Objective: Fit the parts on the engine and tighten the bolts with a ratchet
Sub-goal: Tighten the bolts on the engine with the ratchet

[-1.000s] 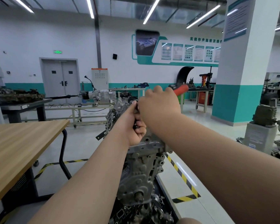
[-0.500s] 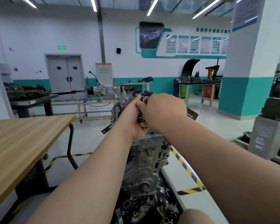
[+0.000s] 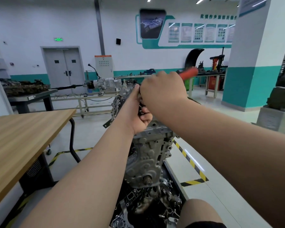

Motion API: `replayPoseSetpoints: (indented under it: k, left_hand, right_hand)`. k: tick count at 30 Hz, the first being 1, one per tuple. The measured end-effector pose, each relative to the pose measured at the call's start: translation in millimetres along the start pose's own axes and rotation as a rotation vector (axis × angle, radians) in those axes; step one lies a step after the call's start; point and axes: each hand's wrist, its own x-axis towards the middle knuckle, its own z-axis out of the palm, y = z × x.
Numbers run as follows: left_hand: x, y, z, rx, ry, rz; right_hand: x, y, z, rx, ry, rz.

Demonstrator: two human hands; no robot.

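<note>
Fingers [image 3: 146, 115] curled: left hand [image 3: 136, 117] steadies ratchet [image 3: 187, 74] head, right hand [image 3: 161, 91] grips handle; any tilt, ratchet could slip off engine [image 3: 148, 155] bolt.

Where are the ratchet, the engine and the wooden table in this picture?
ratchet [image 3: 188, 73]: head view, on the red handle end.
engine [image 3: 148, 162]: head view, on the grey front cover.
wooden table [image 3: 23, 137]: head view, on the bare top.
</note>
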Motion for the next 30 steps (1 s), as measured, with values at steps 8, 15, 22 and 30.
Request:
replayPoseSetpoints:
  k: [8, 15, 22, 30]
  left_hand:
    - [-7, -1, 4, -0.023, -0.015, 0.021]
    - [-8, -3, 8, 0.015, 0.051, 0.023]
    - [-2, -3, 8, -0.033, -0.029, 0.018]
    - [-2, -1, 3, -0.038, 0.033, 0.022]
  right_hand:
    - [2, -4, 20, 0.382, -0.056, 0.244]
    - [1, -5, 22, 0.661, -0.259, 0.357]
    - [-2, 0, -4, 0.287, -0.214, 0.121]
    - [-5, 0, 5, 0.089, -0.01, -0.04]
